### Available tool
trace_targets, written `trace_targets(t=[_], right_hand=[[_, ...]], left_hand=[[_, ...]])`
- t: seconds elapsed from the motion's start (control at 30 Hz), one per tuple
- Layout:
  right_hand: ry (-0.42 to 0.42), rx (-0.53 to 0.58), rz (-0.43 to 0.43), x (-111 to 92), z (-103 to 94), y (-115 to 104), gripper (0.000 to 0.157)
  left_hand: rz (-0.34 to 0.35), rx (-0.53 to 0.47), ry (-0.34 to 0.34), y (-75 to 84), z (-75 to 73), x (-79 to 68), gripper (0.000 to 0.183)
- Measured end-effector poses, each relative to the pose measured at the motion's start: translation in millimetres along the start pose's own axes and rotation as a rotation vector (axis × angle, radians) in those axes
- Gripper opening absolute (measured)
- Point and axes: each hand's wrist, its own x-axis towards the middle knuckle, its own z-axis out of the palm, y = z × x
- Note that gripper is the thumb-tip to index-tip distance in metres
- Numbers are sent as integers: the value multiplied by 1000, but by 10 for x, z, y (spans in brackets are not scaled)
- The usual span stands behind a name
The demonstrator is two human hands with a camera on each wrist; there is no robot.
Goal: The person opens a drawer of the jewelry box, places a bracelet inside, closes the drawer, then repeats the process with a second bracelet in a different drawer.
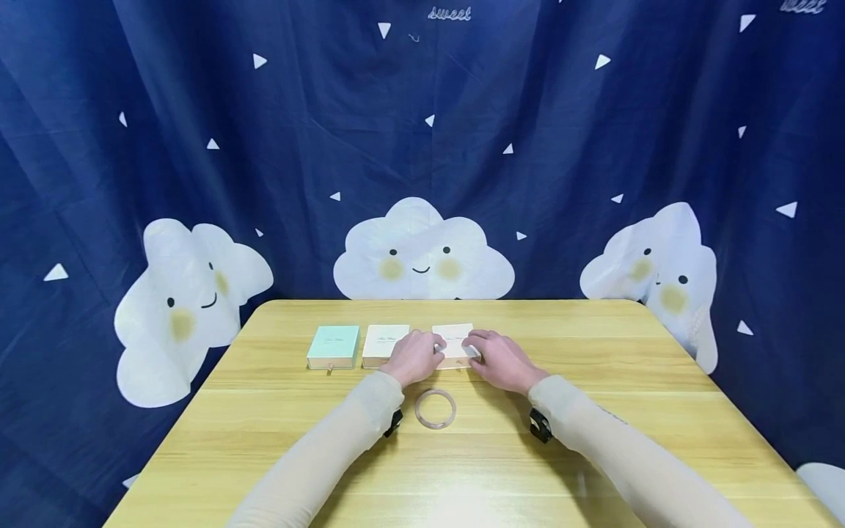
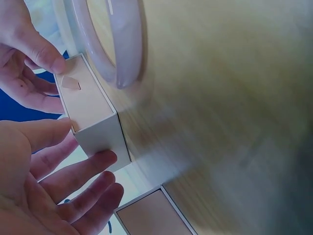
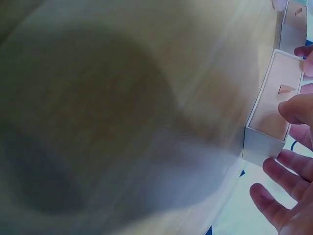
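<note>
A white drawer box [image 1: 453, 334] with a pale pink front stands at the far middle of the table, between both hands. My left hand [image 1: 414, 357] grips its left end, thumb at the front corner and fingers along the side, in the left wrist view. At the other end, my right hand [image 1: 505, 362] holds it with the thumb on the front face [image 3: 274, 93]. A small ribbon tab [image 2: 71, 82] sticks out of the drawer front, which sits flush in its sleeve. Nearer the person lies a translucent pale pink bangle [image 1: 435, 425], flat on the wood.
Left of the held box stand a second white box [image 1: 381, 346], partly behind the left hand, and a mint-green box [image 1: 334, 345] in the same row. The wooden table [image 1: 561, 330] ends at a dark blue curtain [image 1: 422, 161] with cloud prints.
</note>
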Motion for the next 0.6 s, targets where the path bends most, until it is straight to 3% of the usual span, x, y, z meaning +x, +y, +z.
trace_targets(t=[0.27, 0.6], right_hand=[[-26, 5, 12, 43, 7, -5, 36], [2, -20, -2, 65, 28, 2, 32]], left_hand=[[-10, -11, 9, -19, 4, 17, 25], [-22, -17, 9, -4, -1, 33, 26]])
